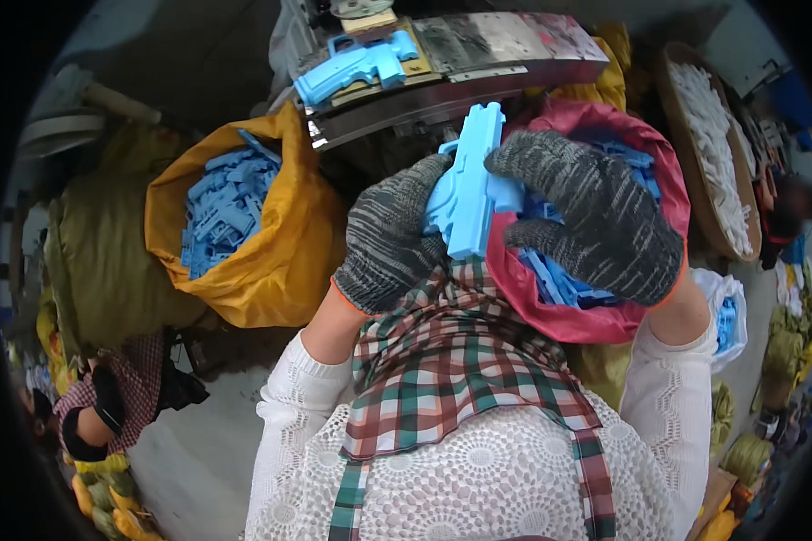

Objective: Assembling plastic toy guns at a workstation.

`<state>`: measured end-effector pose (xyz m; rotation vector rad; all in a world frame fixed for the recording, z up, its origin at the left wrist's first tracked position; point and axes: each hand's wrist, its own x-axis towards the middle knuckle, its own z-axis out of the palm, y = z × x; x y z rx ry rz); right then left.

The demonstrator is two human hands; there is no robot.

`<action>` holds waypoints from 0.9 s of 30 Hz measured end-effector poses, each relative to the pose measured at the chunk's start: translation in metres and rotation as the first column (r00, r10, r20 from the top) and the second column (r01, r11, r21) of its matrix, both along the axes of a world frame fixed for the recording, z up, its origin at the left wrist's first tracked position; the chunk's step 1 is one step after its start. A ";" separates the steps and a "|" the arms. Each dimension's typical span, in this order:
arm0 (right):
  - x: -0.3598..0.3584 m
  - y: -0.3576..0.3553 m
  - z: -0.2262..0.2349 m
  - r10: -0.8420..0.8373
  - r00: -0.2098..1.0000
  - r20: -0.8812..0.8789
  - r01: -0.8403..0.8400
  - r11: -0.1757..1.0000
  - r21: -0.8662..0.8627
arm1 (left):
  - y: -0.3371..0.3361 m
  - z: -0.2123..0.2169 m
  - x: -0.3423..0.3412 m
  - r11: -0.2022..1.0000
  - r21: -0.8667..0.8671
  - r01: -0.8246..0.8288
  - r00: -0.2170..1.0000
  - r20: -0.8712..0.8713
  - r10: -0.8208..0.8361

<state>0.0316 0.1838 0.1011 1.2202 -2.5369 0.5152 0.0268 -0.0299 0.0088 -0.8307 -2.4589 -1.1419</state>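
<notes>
2 gloved hands, left hand point(388, 236) and right hand point(586, 221), clamp 1 blue plastic toy-gun shell point(469, 194); yellow sack point(289, 252) and red sack point(595, 316) both hold many shells.

Blue part's point(471, 185) grip behind gloves

Sacks point(244, 243) flanking (machine point(478, 63) ahead)

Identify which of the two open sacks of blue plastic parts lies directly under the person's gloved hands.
The red sack, under the right hand and beside the left hand. The yellow sack sits apart, further to the person's left.
</notes>
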 end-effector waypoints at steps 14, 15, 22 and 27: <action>-0.076 0.028 -0.015 0.040 0.945 0.325 0.156 0.818 -0.554 | -0.061 0.063 -0.113 0.632 -0.628 -0.455 0.861 -0.127 0.493; -0.077 0.023 -0.015 0.012 0.942 0.336 0.172 0.842 -0.512 | -0.061 0.071 -0.113 0.567 -0.696 -0.442 0.850 -0.122 0.513; -0.123 0.000 -0.030 0.015 0.983 0.182 0.069 0.894 -0.443 | -0.079 0.013 -0.075 0.722 -0.364 -0.588 0.755 -0.568 0.328; -0.168 -0.048 -0.045 0.176 0.956 0.237 -0.041 0.874 -0.485 | -0.166 -0.007 -0.013 0.311 -0.482 -0.819 0.518 -0.388 0.763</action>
